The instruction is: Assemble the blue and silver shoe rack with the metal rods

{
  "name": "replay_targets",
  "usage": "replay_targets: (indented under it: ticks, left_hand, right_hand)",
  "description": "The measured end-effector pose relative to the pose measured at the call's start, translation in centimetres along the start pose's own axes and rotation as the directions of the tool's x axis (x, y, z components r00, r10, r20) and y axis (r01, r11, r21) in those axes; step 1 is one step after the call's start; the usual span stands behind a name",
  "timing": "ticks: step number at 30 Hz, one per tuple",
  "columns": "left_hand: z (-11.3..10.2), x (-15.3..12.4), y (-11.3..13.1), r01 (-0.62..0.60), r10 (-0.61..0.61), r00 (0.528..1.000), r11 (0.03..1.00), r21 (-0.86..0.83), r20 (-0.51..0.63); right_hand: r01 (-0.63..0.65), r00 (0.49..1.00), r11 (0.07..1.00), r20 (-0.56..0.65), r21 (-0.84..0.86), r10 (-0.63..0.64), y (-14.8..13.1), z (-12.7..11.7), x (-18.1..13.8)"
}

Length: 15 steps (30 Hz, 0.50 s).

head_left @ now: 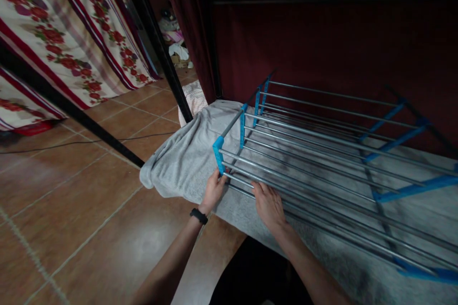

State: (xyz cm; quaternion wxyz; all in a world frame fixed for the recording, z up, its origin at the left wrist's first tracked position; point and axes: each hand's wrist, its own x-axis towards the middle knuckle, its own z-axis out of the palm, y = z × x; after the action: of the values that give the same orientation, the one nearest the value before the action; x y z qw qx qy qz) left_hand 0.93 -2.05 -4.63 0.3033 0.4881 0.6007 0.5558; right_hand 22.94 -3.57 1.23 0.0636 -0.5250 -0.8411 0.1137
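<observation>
A shoe rack (300,166) made of several grey metal tubes and blue plastic connectors lies on a grey blanket (175,164). My left hand (213,190), with a black band on its wrist, grips the rack's near left corner, just below a blue connector (218,155). To its right, my right hand (269,203) has its fingers curled over the lower front tubes. Its fingertips are partly hidden behind the metal. Blue crosspieces (417,188) join the tubes at the rack's right end.
Black metal bars (162,43) frame the blanket's left side and back. Dark red cloth (315,43) hangs behind the rack. A floral curtain (67,43) is at the upper left. A thin cable (89,141) crosses the brown tiled floor (103,219).
</observation>
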Motion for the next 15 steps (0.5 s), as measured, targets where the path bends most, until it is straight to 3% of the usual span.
replay_targets:
  ticks: [15]
  left_hand:
    - [0.09, -0.28, 0.51, 0.046, -0.046, 0.999, 0.999, 0.000, -0.030]
  right_hand:
    - [0.018, 0.999, 0.999, 0.027, -0.034, -0.017, 0.18, -0.40, 0.30]
